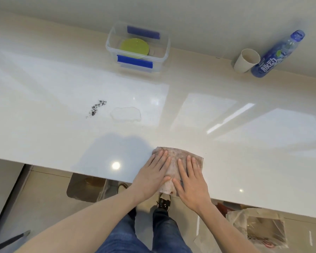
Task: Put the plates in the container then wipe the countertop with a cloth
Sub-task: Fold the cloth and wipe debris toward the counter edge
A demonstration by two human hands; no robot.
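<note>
Both hands, left hand [153,172] and right hand [190,181], press flat, fingers straight, on the cloth [173,161]

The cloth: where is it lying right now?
In the head view the cloth lies flat at the countertop's near edge, bottom centre, its near end overhanging, with the left hand and right hand resting flat on it.

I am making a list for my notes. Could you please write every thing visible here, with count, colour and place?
container: 1, clear with blue clips, countertop rear
plate: 1 visible, green, inside container
paper cup: 1, off-white, rear right
drink bottle: 1, blue, beside cup
dark crumbs: 1 patch, black, middle left
liquid spill: 1, clear, beside crumbs
cloth: 1, stained pinkish, front edge
countertop: 1, white
plastic bag: 1, clear, floor right
hands: left, right, flat on cloth
</note>
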